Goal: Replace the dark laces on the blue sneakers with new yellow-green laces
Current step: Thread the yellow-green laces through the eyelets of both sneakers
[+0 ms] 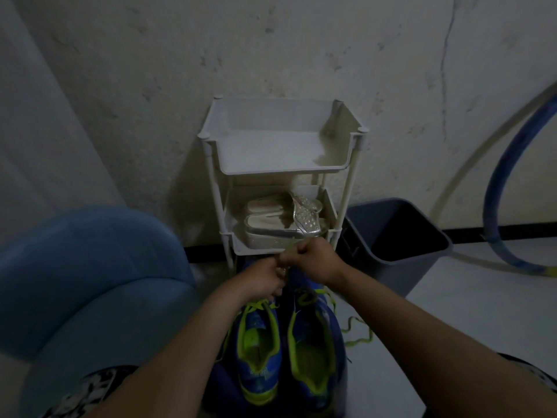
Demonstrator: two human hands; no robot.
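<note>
at the foot of the rack, 6 o'clock: two blue mesh sneakers with yellow-green lining stand side by side on the pale floor, toes pointing to 12 o'clock, heels nearest the camera.
left sneaker [259, 351]: yellow-green lace crosses its upper eyelets; the toe end is hidden under the left hand.
right sneaker [313, 357]: just beside the left one, its toe end hidden under the right hand.
yellow-green lace [358, 337]: a loose length snakes over the floor at 4 o'clock of the right sneaker; a short end sticks up toward 12 o'clock where the two hands meet.
left hand [265, 277]: fingers curled tight, knuckles touching the right hand; i cannot tell what they pinch.
right hand [313, 262]: fingers closed in a fist around the yellow-green lace, above the right sneaker's toe.
white plastic three-tier rack [280, 164]: at 12 o'clock, against the stained wall.
pale flat shoes with beaded straps [271, 218]: on the rack's middle tier.
dark grey square plastic bin [398, 236]: at 2 o'clock, just beside the rack.
blue padded seat [90, 267]: at 9 o'clock.
blue hoop [494, 206]: at 3 o'clock, leaning on the wall.
</note>
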